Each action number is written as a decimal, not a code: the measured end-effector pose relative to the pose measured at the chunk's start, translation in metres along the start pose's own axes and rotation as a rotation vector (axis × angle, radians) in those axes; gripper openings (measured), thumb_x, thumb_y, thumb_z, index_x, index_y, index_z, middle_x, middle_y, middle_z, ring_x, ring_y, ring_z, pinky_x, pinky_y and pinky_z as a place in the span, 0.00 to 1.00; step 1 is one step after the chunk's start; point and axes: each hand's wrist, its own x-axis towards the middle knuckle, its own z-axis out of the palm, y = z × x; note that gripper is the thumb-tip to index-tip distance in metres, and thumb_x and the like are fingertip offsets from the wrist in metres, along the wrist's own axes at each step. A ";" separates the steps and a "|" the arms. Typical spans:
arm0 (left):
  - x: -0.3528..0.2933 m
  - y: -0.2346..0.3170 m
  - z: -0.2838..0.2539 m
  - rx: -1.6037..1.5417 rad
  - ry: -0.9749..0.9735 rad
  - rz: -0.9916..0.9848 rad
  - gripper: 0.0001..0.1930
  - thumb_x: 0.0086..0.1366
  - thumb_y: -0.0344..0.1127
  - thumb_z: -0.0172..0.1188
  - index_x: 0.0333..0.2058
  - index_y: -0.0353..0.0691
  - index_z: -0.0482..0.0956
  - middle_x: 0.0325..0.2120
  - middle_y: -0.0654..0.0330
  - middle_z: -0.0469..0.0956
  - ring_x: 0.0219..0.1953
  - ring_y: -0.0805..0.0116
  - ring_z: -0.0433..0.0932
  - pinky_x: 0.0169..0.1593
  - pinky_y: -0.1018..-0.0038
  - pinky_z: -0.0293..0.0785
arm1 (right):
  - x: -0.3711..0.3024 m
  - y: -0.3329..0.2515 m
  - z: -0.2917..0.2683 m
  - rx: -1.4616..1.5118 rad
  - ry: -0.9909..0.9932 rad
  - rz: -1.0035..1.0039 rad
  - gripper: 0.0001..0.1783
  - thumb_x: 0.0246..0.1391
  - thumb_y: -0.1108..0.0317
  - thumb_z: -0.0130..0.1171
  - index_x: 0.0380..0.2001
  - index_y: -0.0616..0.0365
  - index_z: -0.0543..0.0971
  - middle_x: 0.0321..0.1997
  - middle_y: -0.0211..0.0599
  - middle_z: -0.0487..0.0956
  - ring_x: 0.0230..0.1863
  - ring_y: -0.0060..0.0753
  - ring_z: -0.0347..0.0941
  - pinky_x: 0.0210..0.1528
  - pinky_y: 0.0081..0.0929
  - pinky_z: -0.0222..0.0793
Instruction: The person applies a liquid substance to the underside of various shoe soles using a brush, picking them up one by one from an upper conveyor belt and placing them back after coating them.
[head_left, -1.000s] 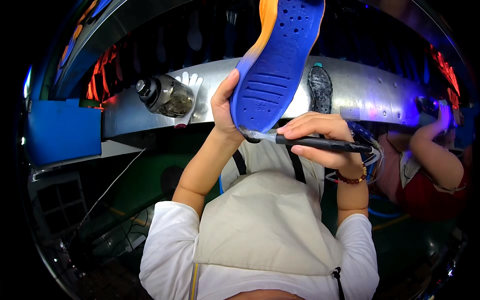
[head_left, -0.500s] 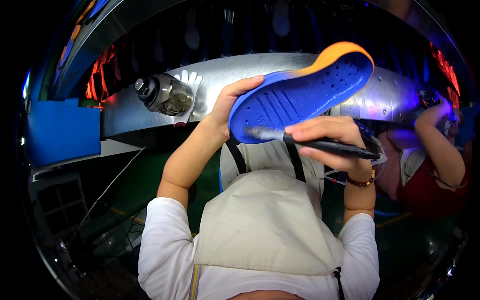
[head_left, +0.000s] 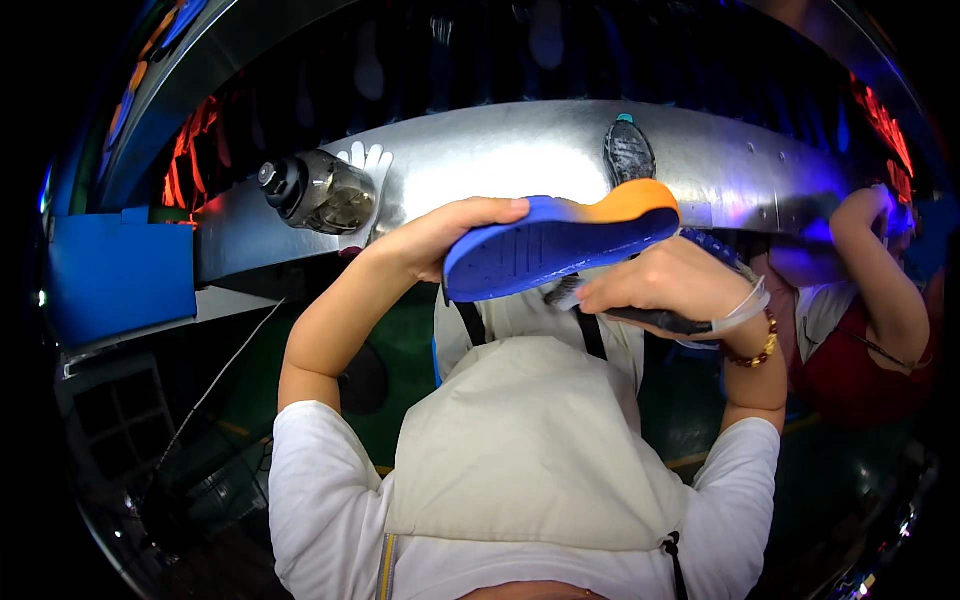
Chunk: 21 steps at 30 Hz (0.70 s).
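- Overhead, the left hand [head_left: 435, 240] is curling around the heel end of a blue-and-orange shoe sole [head_left: 555, 243].
- Meanwhile, the right hand [head_left: 665, 285] is closing on a dark brush [head_left: 640, 315], bristles touching the sole's underside.

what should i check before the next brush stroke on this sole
1. Left hand grips the sole at its blue end: ok.
2. Sole lies nearly level, treaded side toward the camera: ok.
3. Right hand holds the brush: ok.
4. Brush tip sits just under the sole's lower edge; contact: cannot tell.
5. Glue or paint on the bristles: cannot tell, too blurred.
6. Space to the right: not ok, another person's arm is close by.
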 end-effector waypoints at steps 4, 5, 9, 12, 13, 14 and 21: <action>-0.003 -0.002 -0.009 0.006 0.006 0.046 0.31 0.57 0.51 0.51 0.49 0.29 0.65 0.38 0.47 0.73 0.35 0.65 0.76 0.37 0.75 0.74 | 0.001 0.018 -0.007 0.104 0.201 -0.073 0.12 0.39 0.76 0.60 0.33 0.60 0.77 0.36 0.41 0.78 0.39 0.37 0.76 0.43 0.26 0.71; -0.001 -0.002 -0.010 0.062 0.010 0.047 0.31 0.57 0.52 0.51 0.49 0.29 0.65 0.38 0.48 0.73 0.35 0.66 0.76 0.38 0.76 0.74 | -0.002 0.024 -0.004 0.086 0.174 -0.039 0.12 0.39 0.76 0.61 0.33 0.60 0.77 0.36 0.41 0.78 0.40 0.37 0.76 0.42 0.26 0.71; -0.001 -0.008 -0.013 0.060 0.035 0.059 0.32 0.58 0.53 0.49 0.51 0.30 0.63 0.40 0.47 0.72 0.37 0.66 0.75 0.37 0.76 0.74 | -0.009 0.019 -0.006 -0.118 0.030 0.079 0.13 0.39 0.74 0.62 0.34 0.62 0.77 0.37 0.43 0.78 0.39 0.38 0.76 0.42 0.27 0.71; -0.002 -0.010 -0.017 -0.063 0.003 0.085 0.32 0.59 0.52 0.46 0.53 0.31 0.60 0.43 0.45 0.70 0.40 0.62 0.75 0.39 0.71 0.75 | -0.011 0.028 -0.008 0.132 0.142 0.051 0.15 0.41 0.70 0.62 0.36 0.62 0.76 0.37 0.42 0.78 0.33 0.37 0.76 0.36 0.26 0.71; 0.000 -0.012 -0.013 -0.134 0.002 0.114 0.31 0.59 0.52 0.45 0.53 0.31 0.60 0.43 0.45 0.70 0.40 0.60 0.75 0.40 0.69 0.75 | -0.008 0.029 -0.005 0.207 0.243 0.002 0.15 0.43 0.71 0.61 0.37 0.63 0.76 0.32 0.41 0.79 0.27 0.30 0.76 0.31 0.21 0.71; 0.001 -0.014 -0.011 -0.207 0.003 0.144 0.31 0.60 0.51 0.44 0.53 0.31 0.60 0.43 0.45 0.70 0.41 0.59 0.75 0.40 0.67 0.75 | -0.003 0.025 0.001 0.404 0.293 0.086 0.14 0.43 0.72 0.60 0.37 0.63 0.77 0.31 0.39 0.79 0.26 0.26 0.75 0.30 0.20 0.70; 0.023 -0.031 -0.024 -0.508 -0.115 0.267 0.29 0.59 0.48 0.45 0.55 0.37 0.58 0.48 0.44 0.66 0.46 0.47 0.71 0.42 0.46 0.70 | 0.000 0.059 0.010 0.599 0.755 0.334 0.11 0.48 0.74 0.54 0.37 0.64 0.77 0.26 0.33 0.77 0.18 0.15 0.68 0.22 0.10 0.64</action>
